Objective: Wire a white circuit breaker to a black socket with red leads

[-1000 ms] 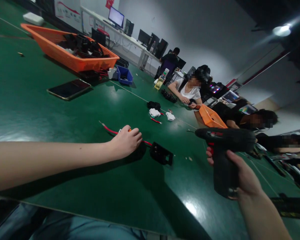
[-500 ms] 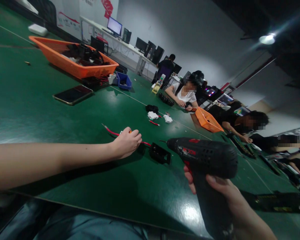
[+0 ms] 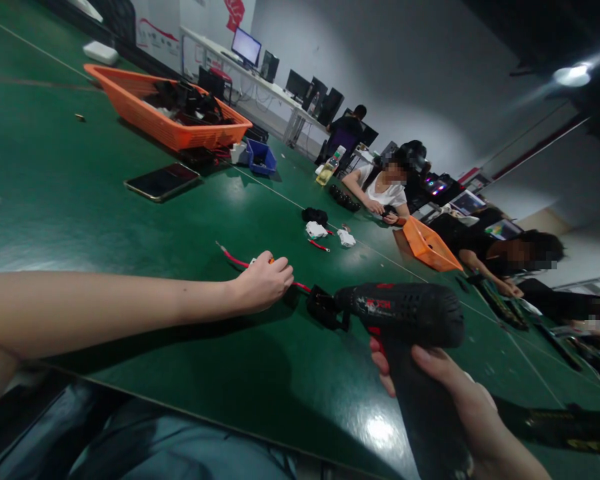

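Observation:
My right hand [image 3: 450,387] grips a black cordless drill [image 3: 410,313] by its handle, a finger near the red trigger. The drill points left, its nose at a small black plastic housing [image 3: 323,308]; whether the bit touches anything inside cannot be seen. A red cable [image 3: 235,259] with a bare metal end runs under my left hand [image 3: 265,283] to the housing. My left hand is closed around a part on that cable, of which only bits of white and orange show.
On the green table [image 3: 205,367] stand an orange basket [image 3: 175,133] of black parts, a blue bin [image 3: 261,159] and a phone [image 3: 163,181]. White pieces [image 3: 316,230] and a short red cable [image 3: 319,245] lie ahead. Beyond, another orange basket [image 3: 430,243] stands near seated people.
The drill has moved left, bringing its nose to the black housing. My left hand keeps its hold on the cable part. The whole view has shifted slightly.

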A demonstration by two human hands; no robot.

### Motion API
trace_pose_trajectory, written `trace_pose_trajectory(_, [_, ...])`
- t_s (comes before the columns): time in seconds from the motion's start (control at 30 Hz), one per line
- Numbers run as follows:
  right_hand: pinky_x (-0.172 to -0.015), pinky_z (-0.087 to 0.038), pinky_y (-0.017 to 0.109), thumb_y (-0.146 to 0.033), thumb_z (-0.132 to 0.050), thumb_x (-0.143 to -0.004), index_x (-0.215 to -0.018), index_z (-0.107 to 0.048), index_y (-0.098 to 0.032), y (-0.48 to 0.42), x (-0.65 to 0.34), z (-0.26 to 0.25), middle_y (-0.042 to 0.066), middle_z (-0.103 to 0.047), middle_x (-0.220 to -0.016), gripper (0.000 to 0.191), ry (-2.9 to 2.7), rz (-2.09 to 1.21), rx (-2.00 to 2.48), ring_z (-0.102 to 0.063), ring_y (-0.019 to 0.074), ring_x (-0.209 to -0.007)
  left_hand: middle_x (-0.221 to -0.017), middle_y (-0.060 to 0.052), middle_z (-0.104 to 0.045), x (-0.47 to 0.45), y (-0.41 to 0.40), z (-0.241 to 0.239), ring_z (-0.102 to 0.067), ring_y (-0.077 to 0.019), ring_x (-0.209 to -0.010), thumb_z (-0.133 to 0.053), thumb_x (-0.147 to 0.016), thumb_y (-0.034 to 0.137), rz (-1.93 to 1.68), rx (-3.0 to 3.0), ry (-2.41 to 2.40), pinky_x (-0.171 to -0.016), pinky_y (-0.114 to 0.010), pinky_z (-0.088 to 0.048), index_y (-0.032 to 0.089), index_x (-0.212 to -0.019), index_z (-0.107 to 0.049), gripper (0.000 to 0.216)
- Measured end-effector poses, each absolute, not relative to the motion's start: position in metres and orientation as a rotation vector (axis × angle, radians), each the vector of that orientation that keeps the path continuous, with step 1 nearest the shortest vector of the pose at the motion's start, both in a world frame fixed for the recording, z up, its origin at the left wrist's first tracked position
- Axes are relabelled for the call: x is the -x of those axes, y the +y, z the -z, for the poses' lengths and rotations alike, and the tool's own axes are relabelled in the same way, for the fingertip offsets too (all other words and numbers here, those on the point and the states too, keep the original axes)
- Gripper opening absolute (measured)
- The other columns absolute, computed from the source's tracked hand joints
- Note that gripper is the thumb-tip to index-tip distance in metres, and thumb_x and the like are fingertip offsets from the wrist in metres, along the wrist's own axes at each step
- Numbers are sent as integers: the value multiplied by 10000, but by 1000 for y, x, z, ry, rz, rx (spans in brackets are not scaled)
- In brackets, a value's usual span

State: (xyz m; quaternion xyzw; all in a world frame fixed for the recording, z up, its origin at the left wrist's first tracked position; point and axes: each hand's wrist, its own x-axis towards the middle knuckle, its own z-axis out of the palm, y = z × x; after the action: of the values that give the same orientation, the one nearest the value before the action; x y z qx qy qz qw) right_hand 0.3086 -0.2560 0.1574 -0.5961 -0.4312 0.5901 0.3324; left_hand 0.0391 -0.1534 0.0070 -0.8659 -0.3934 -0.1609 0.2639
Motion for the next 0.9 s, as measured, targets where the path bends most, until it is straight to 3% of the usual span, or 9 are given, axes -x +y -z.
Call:
trace_pose_trajectory(0.17, [-741, -599, 391, -505, -796, -706, -1058, -727, -164, -254, -313, -155, 154, -737, -1056, 495, -1164, -1506, 1578, -707, 293, -891, -817, -95, -576, -39, -153, -6, -486, -230, -800, -551, -894, 210, 437, 2344, -1068, -621, -366, -261, 144, -830, -604, 106])
trace_pose_trajectory(0.5, [-784, -599, 405, -481, -762, -762, -1102, -704, -155, -253, -319, -150, 162, -731, -1098, 475, -1160, -1509, 1562, -711, 296, -921, -810, -98, -580, -39, -152, -5, -476, -231, -800, -550, -895, 195, 449, 2365, -1090, -631, -366, -239, 148, -832, -611, 100])
trace_pose_trajectory(0.9, [-770, -600, 402, -511, -754, -759, -1060, -716, -159, -254, -323, -152, 165, -727, -1105, 464, -1174, -1526, 1552, -706, 303, -928, -813, -98, -582, -39, -152, -5, -477, -230, -799, -539, -899, 191, 436, 2355, -1086, -627, -367, -252, 149, -831, -611, 107])
